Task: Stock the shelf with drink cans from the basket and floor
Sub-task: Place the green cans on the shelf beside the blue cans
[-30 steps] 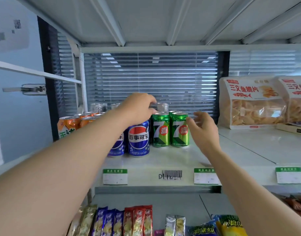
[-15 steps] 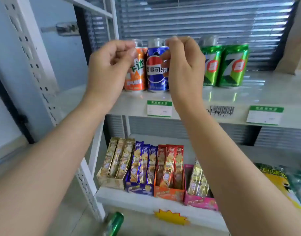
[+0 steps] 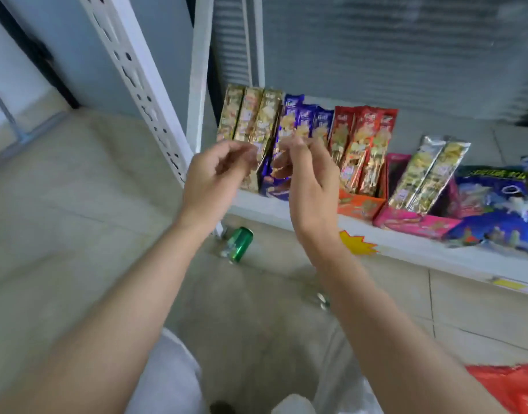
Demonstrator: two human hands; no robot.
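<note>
Cans shelf from half a sec ago is out of shot now, view's tipped way down, and both hands have dropped w/ it, so they're now in front of the lower snack shelf [image 3: 406,249] instead of the cola cans. Left hand [image 3: 215,177] and right hand [image 3: 309,180] are close together but not touching, fingers loosely curled, holding nothing, tho it's pretty blurry. Green can [image 3: 238,244] is lying on its side on the floor [image 3: 77,204], just beside the foot of the white upright post [image 3: 137,76] and right by the shelf's front edge, between the two forearms. 2nd can [image 3: 323,300] peeks out nearer, mostly hidden by the right forearm, can't tell its colour. Snack packs [image 3: 361,144] stand upright in boxes along the shelf, right up to the lip. Plenty of bare tile to the left. Blurred red shape [image 3: 513,386] in the near right corner, can't tell what it is.
</note>
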